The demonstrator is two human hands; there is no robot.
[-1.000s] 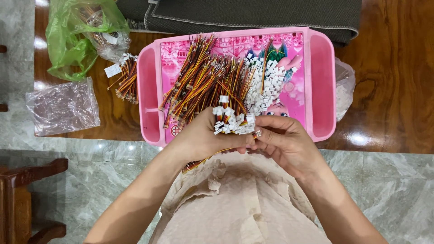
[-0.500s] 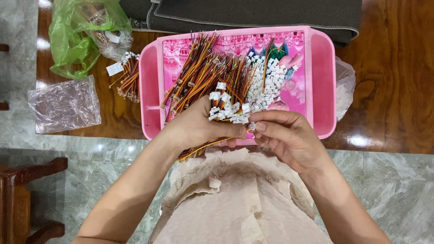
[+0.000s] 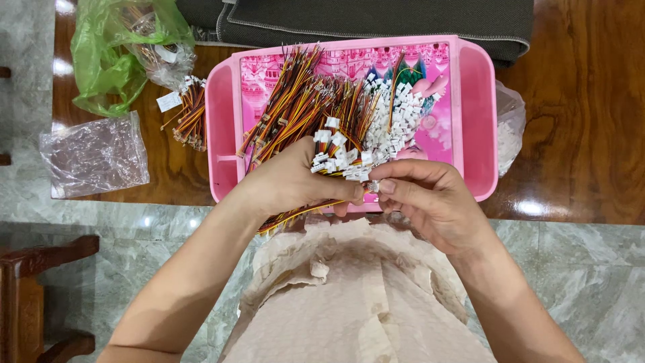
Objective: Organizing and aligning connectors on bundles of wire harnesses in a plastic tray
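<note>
My left hand [image 3: 292, 183] grips a thick bundle of red, yellow and black wire leads [image 3: 336, 151] with white plug connectors fanned out at the top; the wire tails stick out below my palm. My right hand [image 3: 430, 202] is beside it, thumb and forefinger pinched on one small white connector [image 3: 371, 185] at the bundle's near edge. Both hands hover over the near rim of a pink plastic tray [image 3: 478, 114] that holds many more wire leads [image 3: 295, 101] and a heap of loose white connectors [image 3: 403, 114].
The tray sits on a brown wooden table [image 3: 578, 128]. Left of it lie a small wire bundle [image 3: 191, 117], a green plastic bag [image 3: 111, 57] and a clear plastic bag [image 3: 94, 154]. Dark folded cloth [image 3: 376, 17] lies behind. A wooden chair arm [image 3: 40, 259] is lower left.
Both hands with the bundle have lifted slightly away from my body, toward the tray. My right fingers have shifted to pinch a connector at the bundle's near edge.
</note>
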